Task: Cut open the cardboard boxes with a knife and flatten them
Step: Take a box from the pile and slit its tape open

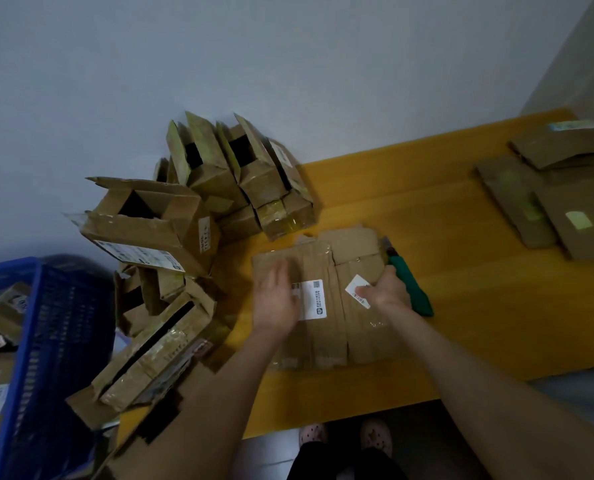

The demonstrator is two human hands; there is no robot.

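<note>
Pale grey wall (pixel 288 64) backs a yellow table (pixel 462 306) seen from above. At centre lies the flattened box (pixel 354 251): brown corrugated cardboard opened into one sheet, creased in parallel panels, with ragged flaps along its far edge and glossy strips of clear tape. It carries a white shipping label (pixel 315 299) near the middle and a small white label (pixel 354 284) to the right. Its near edge lies close to the table's front edge.

The left hand (pixel 276 299) rests palm down on the sheet's left half, fingers straight and spread. The right hand (pixel 387 292) rests on the right half, fingers bent at the small label. The green-handled knife (pixel 411 289) runs along this hand's outer side, blade end pointing away. Whether the hand grips it cannot be told.

Uncut boxes (pixel 171 223), open-topped and taped, crowd the table's left end, touching the sheet's far left corner. A blue crate (pixel 56 323) with more cardboard stands lower left. A stack of flattened cardboard (pixel 545 202) lies well apart at far right. Bare tabletop lies between that stack and the knife. Pink slippers (pixel 375 436) show below the front edge.
</note>
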